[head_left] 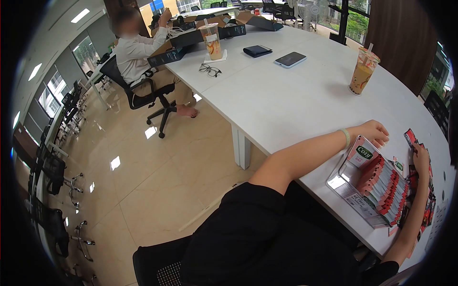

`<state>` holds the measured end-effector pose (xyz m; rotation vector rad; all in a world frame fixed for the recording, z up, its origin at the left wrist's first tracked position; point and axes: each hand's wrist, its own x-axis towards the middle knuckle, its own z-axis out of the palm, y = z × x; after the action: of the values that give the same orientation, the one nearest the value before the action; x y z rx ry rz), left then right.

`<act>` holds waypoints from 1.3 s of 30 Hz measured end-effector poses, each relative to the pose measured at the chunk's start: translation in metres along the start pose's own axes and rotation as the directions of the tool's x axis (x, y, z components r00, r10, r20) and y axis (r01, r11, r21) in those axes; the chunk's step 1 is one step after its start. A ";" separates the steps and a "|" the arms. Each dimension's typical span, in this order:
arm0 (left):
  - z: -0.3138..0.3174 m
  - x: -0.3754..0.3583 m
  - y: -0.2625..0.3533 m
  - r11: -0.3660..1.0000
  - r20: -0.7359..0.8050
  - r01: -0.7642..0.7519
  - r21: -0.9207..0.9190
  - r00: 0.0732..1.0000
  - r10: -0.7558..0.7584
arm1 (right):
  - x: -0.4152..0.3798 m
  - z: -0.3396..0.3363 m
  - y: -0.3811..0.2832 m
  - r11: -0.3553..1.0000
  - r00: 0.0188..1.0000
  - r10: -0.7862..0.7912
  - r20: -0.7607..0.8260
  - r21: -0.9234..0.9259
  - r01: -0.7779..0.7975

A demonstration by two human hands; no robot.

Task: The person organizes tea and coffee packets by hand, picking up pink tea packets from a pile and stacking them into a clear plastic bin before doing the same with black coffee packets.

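A clear plastic box (pixel 350 191) with a "Cozy" label stands tilted in view near the table's edge, filled with rows of red and white sachets (pixel 385 187). Just behind its far corner is my left hand (pixel 373 132), fingers bent and slightly apart, with nothing visible in them. My right hand (pixel 421 159) is beyond the box's right side, its fingers closed at a red sachet (pixel 410 137). More loose red sachets (pixel 431 209) lie along and partly behind my right forearm.
On the white table (pixel 286 100) are a near drink cup (pixel 363 71), a far cup (pixel 211 42), a phone (pixel 290 59), a dark wallet (pixel 257 50) and glasses (pixel 210 70). A seated person (pixel 136 50) is beside open dark boxes (pixel 174 53) at the far left.
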<state>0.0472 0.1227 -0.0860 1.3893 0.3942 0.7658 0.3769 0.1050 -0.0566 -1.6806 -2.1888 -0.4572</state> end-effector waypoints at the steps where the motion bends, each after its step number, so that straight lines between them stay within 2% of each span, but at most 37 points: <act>1: 0.000 0.000 0.000 1.000 -0.002 0.002 0.001 1.000 -0.002 | 0.000 0.001 0.000 1.000 1.000 0.006 -0.009 0.020 -0.006; 4: 0.000 -0.002 0.002 1.000 0.008 -0.005 0.004 1.000 0.005 | -0.004 -0.004 -0.006 1.000 0.996 -0.001 -0.091 0.020 0.002; 8: -0.001 -0.006 0.002 1.000 0.013 -0.013 0.005 1.000 0.013 | 0.003 0.001 0.018 0.997 0.999 0.041 -0.032 0.059 -0.039; 11: 0.000 0.007 -0.005 1.000 0.020 0.016 0.014 1.000 -0.016 | 0.002 -0.015 0.006 0.993 0.988 0.090 -0.126 0.088 -0.079; 14: -0.006 0.006 -0.007 0.997 0.015 0.016 -0.073 1.000 -0.015 | 0.006 -0.015 0.011 0.995 0.988 0.054 -0.146 0.085 -0.041; 15: -0.005 0.002 -0.003 0.998 -0.018 0.005 -0.063 1.000 -0.007 | 0.006 -0.012 0.021 0.998 0.993 0.017 -0.118 0.062 -0.010; 17: -0.007 -0.001 0.001 0.999 -0.039 -0.045 -0.005 0.998 0.045 | 0.008 -0.005 0.029 0.998 0.991 0.057 -0.118 0.025 -0.054; 19: -0.009 -0.001 0.006 0.988 -0.088 -0.074 0.132 0.992 0.086 | 0.010 0.010 0.053 0.997 0.970 -0.056 -0.235 0.037 0.067; 20: -0.010 -0.005 0.011 0.986 -0.114 -0.083 0.147 0.988 0.100 | 0.010 0.008 0.052 0.997 0.980 -0.018 -0.196 0.076 0.034; 22: -0.009 -0.008 0.021 0.964 -0.062 -0.050 0.261 0.996 0.068 | 0.013 -0.004 0.041 0.993 0.987 0.015 -0.160 0.116 0.003; 24: -0.008 -0.013 0.035 0.944 -0.054 -0.058 0.325 0.995 0.080 | 0.012 -0.018 0.026 0.989 0.992 0.126 0.031 0.070 -0.128; 25: -0.006 -0.015 0.036 0.927 -0.038 -0.063 0.369 0.996 0.082 | 0.011 -0.015 0.030 0.989 0.991 0.131 0.035 0.065 -0.133; 27: -0.007 -0.012 0.033 0.934 -0.040 -0.073 0.349 0.995 0.093 | 0.005 -0.005 0.043 1.000 0.993 0.004 -0.120 0.011 -0.003; 28: -0.008 -0.010 0.032 0.936 -0.049 -0.081 0.341 0.993 0.104 | 0.004 -0.001 0.047 1.000 0.994 0.014 -0.110 0.002 -0.013; 30: -0.010 -0.005 0.025 0.950 -0.062 -0.080 0.301 0.993 0.104 | 0.005 0.007 0.055 0.998 0.977 -0.059 -0.203 -0.026 0.055; 31: -0.012 -0.004 0.021 0.956 -0.085 -0.081 0.282 0.990 0.109 | 0.005 0.009 0.059 0.999 0.981 -0.049 -0.186 -0.025 0.046; 33: -0.014 -0.006 0.010 0.962 -0.113 -0.076 0.261 0.988 0.108 | 0.007 0.013 0.064 0.992 0.990 0.012 -0.138 0.123 0.005; 34: -0.016 -0.008 0.008 0.962 -0.144 -0.087 0.259 0.981 0.127 | 0.010 0.009 0.059 0.992 0.992 0.017 -0.127 0.129 -0.001; 36: -0.016 -0.012 0.006 0.962 -0.181 -0.066 0.264 0.977 0.116 | 0.010 -0.002 0.052 0.985 0.987 0.110 0.119 0.117 -0.124; 37: -0.016 -0.013 0.007 0.960 -0.215 -0.059 0.275 0.969 0.121 | 0.006 0.004 0.058 0.985 0.986 0.113 0.122 0.118 -0.127; 39: -0.013 -0.013 0.008 0.971 -0.248 -0.076 0.224 0.960 0.133 | 0.000 0.017 0.069 0.981 0.999 0.038 -0.029 0.193 -0.032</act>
<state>0.0276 0.1236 -0.0825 1.5225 0.6273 1.0240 0.4426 0.1299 -0.0681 -1.5939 -2.1025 -0.2528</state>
